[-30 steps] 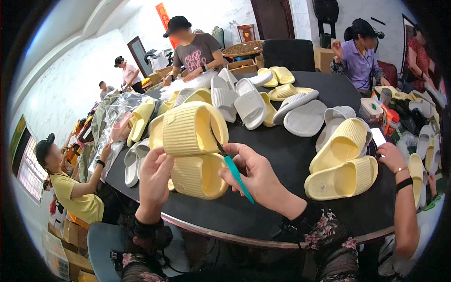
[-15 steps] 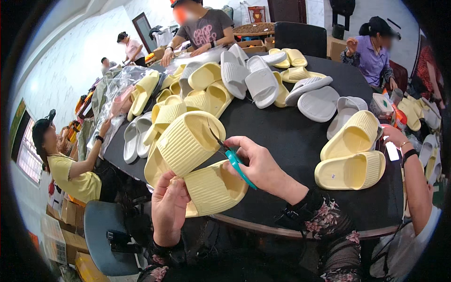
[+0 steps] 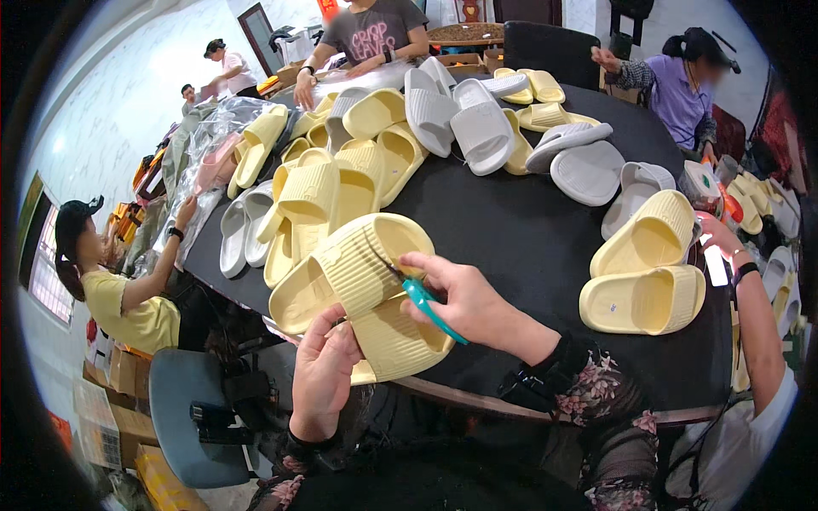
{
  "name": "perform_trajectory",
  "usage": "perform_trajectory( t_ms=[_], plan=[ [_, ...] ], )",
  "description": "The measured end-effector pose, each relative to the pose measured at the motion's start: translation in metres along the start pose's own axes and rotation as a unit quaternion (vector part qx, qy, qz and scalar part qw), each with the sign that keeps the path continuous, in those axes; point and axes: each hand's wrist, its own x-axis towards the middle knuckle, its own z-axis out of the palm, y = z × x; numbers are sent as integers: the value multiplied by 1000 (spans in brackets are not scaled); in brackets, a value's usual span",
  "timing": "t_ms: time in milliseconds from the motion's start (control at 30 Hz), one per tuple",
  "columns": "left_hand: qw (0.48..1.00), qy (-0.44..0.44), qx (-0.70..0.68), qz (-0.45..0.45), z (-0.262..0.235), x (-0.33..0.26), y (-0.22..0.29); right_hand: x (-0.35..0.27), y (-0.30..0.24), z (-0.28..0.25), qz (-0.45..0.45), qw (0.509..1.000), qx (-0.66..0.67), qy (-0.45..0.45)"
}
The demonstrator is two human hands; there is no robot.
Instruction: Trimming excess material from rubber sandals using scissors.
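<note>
Two yellow ribbed slide slippers lie in front of me at the near table edge, one slipper point(image 3: 356, 268) lapping over the strap of the other slipper point(image 3: 399, 342). My right hand point(image 3: 481, 307) grips small scissors point(image 3: 432, 308) with teal handles and dark blades. The blades lie against the upper slipper's ribbed strap; their tips are partly hidden by my fingers. My left hand point(image 3: 325, 375) pinches thumb and fingers together beside the edges where both slippers meet. Whatever sits in that pinch is too small to make out.
A pile of yellow slippers point(image 3: 308, 192) and grey slippers point(image 3: 483, 128) covers the far side of the black table point(image 3: 511, 221). Another yellow pair point(image 3: 643, 298) lies at the right, beside a co-worker's arm point(image 3: 750, 298). Other people work around the table; a chair point(image 3: 192, 426) stands at the lower left.
The upper slipper has tipped down flatter onto the lower one, toe end swinging left. My left hand has moved slightly right and down. The scissors' blades now lie over the strap.
</note>
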Motion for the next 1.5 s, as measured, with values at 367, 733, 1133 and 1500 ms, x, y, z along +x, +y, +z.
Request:
perform_trajectory(
  t_ms=[367,733,1133,1500],
  plan=[
    [990,28,-92,-101,9,9,-14,-3,4,2,84,990,59,-98],
    [980,107,-76,153,-5,10,11,-2,-23,-9,-6,997,-60,-37],
    [957,88,-105,257,-10,3,13,-3,-15,-8,-55,971,-224,-60],
    [968,103,-69,218,-2,5,11,-3,-16,-7,-63,971,-223,-63]
  ],
)
